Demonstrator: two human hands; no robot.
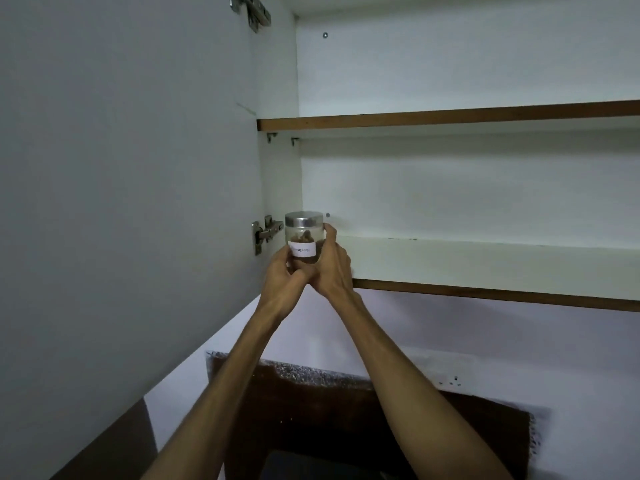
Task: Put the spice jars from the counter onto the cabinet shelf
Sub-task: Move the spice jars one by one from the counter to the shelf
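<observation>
A clear glass spice jar (303,237) with a silver metal lid, a white label and brown contents is held upright at the left end of the lower cabinet shelf (485,261). My left hand (284,275) grips its lower left side. My right hand (330,265) wraps the right side, fingers curled round the glass. Both hands hide the jar's base, so I cannot tell whether it rests on the shelf.
The cabinet's open door (121,185) stands close on the left, its hinge (265,232) right beside the jar. An upper shelf (450,116) runs above. Below are a white wall and a dark counter area (329,417).
</observation>
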